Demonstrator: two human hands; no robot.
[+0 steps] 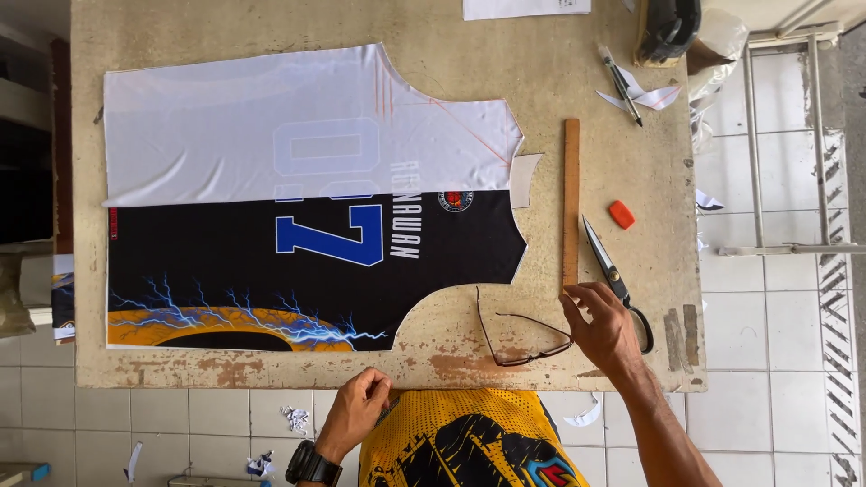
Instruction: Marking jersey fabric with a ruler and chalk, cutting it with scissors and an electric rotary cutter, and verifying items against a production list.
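A sleeveless jersey panel [271, 261], black with blue lightning and yellow at the bottom, lies flat on the worn table [559, 90]. A white fabric piece [271, 126] covers its upper half. My right hand [603, 323] rests on the table with fingers spread, touching the lower end of a wooden ruler [571, 198] and lying between a pair of glasses [523, 338] and scissors [613, 275]. My left hand [356, 410], wearing a black watch, is curled at the table's near edge, pinching something small that I cannot make out.
An orange eraser [621, 214] lies right of the ruler. A pen [619, 79] and paper scraps sit at the far right, with a dark object [669, 27] at the corner. A white metal rack [785, 144] stands to the right. Paper bits litter the tiled floor.
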